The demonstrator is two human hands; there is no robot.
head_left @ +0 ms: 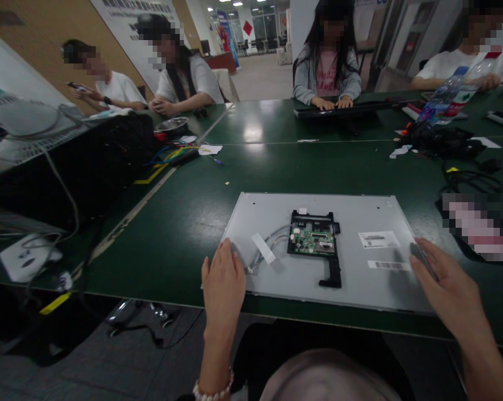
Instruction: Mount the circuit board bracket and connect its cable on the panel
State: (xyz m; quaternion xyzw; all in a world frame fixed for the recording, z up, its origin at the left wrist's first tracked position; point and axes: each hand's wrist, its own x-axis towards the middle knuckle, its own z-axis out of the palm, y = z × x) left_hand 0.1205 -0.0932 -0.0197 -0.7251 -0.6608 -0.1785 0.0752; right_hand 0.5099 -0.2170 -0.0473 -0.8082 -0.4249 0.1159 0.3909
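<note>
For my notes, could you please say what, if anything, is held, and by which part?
The right hand apparently holds a grey object by its sides, kind unclear; the left hand lies at the left edge of the panel, any grip hidden.

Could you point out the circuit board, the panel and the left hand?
Circuit board (312,243), head view: its green face.
Panel (351,264), head view: bare grey surface.
Left hand (225,283), head view: back of the hand.

The green table (171,223) carries a grey panel (352,273).
</note>
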